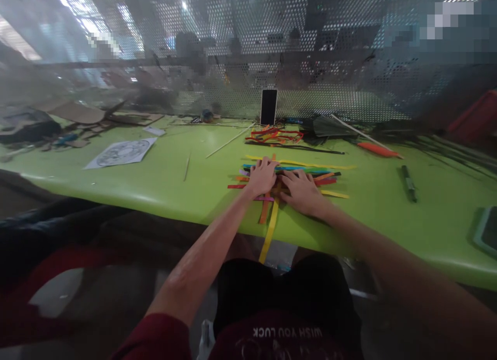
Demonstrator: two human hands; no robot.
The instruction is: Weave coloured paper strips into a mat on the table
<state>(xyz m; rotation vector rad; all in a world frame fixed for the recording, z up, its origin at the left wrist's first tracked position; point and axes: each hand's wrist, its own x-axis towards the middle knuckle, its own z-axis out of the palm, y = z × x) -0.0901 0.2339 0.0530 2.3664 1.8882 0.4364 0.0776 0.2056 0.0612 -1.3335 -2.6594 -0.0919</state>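
Several coloured strips [328,183] lie sideways on the green table, crossed by an orange strip [264,214] and a long yellow strip [270,233] that hangs over the front edge. My left hand [263,177] rests on the left part of the crossing strips, its fingers bent and slightly apart, fingertips by the blue strip. On their right part lies my right hand [303,191], fingers spread and thumb apart, its tips touching the strips near the middle. The hands cover much of the crossing; whether a fingertip pinches a strip is hidden.
A phone [268,107] stands upright against the perforated screen [217,85]. Before it lie red and orange strips [275,136]. A printed sheet [121,153] and thin sticks [231,140] are leftward; an orange-handled tool [377,149], a dark marker [409,184] and a pale-edged device [487,230] are rightward.
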